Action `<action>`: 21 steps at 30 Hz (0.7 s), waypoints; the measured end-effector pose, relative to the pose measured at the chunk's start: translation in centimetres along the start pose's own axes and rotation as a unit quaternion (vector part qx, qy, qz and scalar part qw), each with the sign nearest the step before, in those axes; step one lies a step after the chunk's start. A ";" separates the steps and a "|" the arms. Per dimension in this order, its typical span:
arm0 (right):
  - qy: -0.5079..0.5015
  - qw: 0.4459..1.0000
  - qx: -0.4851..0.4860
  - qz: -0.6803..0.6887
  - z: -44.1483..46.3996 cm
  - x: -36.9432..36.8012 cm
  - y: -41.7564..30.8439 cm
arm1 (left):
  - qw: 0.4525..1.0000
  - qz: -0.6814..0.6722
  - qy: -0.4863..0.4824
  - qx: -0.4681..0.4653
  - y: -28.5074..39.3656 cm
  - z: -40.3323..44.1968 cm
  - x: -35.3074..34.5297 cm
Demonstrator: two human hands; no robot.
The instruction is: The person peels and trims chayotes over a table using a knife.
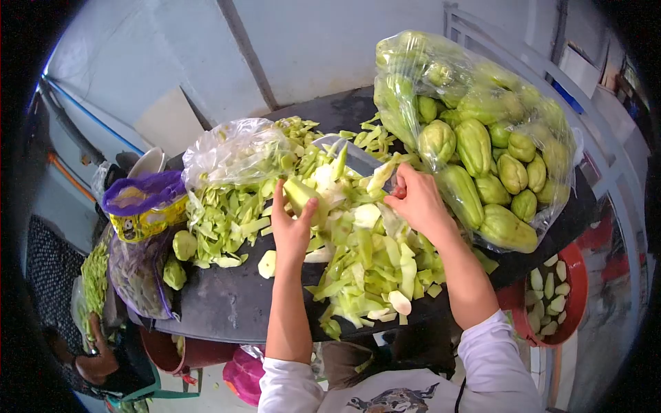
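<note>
My left hand (292, 224) is closed around a pale green peeled chayote (297, 195), thumb on its near side and fingers on the left. Just above the pile, my right hand (418, 203) has its fingers pinched together. Something small and reddish shows at those fingertips, too small to make out. A strip of pale peel (381, 177) is close beside them. Beneath and between both hands spreads a heap of chayote peelings (365, 258). Behind it, partly buried, is a clear plastic container (354, 160).
A large clear bag of whole chayotes (475, 144) fills the table's right side. Another plastic bag (234, 148) and more peelings (231, 220) lie left, near a purple mesh bag (141, 272). Below the dark table (227, 310), a red bucket (577, 303) holds pale pieces.
</note>
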State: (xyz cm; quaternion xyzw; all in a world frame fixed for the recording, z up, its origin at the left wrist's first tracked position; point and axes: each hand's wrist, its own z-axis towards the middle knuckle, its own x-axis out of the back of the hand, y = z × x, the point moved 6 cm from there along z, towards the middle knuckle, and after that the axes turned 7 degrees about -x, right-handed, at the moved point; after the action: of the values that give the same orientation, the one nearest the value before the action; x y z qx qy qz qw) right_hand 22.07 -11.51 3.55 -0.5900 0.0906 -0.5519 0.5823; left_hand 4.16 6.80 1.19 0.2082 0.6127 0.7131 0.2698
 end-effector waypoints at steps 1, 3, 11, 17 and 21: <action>0.002 1.000 0.000 0.001 0.0 0.0 -0.3 | 0.969 0.210 0.023 -0.126 0.6 0.1 0.2; -0.006 0.999 -0.001 0.044 -0.3 0.0 -0.7 | 0.871 0.405 0.038 -0.273 2.9 -1.0 -1.7; 0.013 0.999 0.034 0.024 -0.3 0.7 -0.9 | 0.722 0.551 -0.148 -0.391 4.3 -3.1 -10.3; -0.001 0.997 0.008 0.071 -0.3 1.3 -0.6 | 0.680 0.637 -0.088 -0.352 3.8 2.4 -8.3; -0.007 0.998 0.008 0.065 -0.3 1.4 -0.5 | 0.717 0.641 -0.066 -0.268 3.6 6.3 -5.2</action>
State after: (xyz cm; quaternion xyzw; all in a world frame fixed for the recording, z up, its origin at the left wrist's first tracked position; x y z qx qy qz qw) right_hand 22.09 -12.63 4.61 -0.5819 0.1203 -0.5098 0.6221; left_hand 11.67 7.91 5.97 0.5169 0.0969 0.8340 -0.1672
